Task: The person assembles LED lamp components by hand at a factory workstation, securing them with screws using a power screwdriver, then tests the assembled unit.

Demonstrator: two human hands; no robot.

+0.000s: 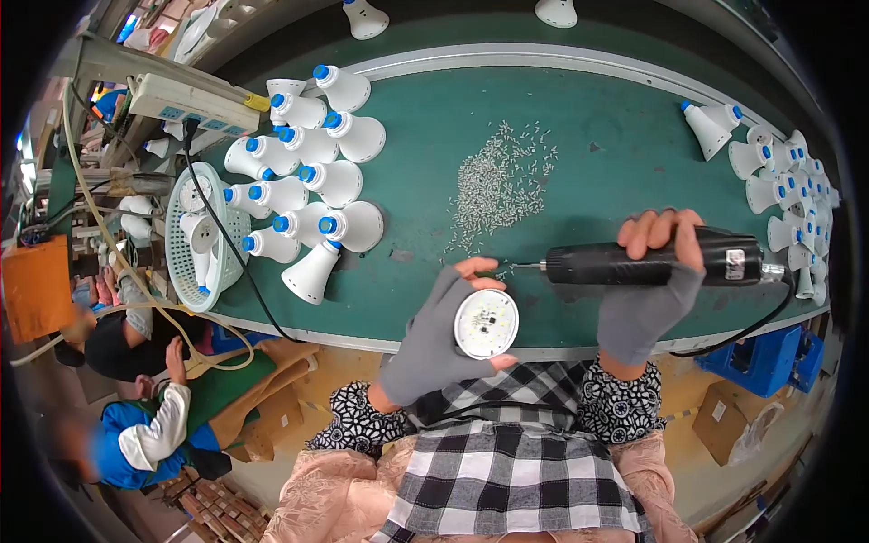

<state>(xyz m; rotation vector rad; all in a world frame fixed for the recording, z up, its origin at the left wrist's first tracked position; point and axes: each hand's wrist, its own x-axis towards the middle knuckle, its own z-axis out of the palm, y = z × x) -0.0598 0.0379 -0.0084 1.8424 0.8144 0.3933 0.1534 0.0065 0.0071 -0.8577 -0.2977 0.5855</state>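
My left hand (pixel 434 330), in a grey fingerless glove, is closed around a round white lamp part (pixel 486 323) with a circuit board on its upturned face. A black electric screwdriver (pixel 634 264) lies level in my right hand (pixel 656 281), gloved the same way, with the fingers wrapped over its body. Its thin bit points left, just above and to the right of the lamp part, apart from it. Beyond both hands, a loose pile of small silver screws (pixel 493 185) is spread on the green table (pixel 625 136).
White bulb housings with blue caps (pixel 335 184) crowd the left side, and more (pixel 787 190) stand at right. A pale basket (pixel 181 262) holds lamp parts. A power strip (pixel 195 104) and black cable lie nearby. Another person (pixel 136 434) is at lower left.
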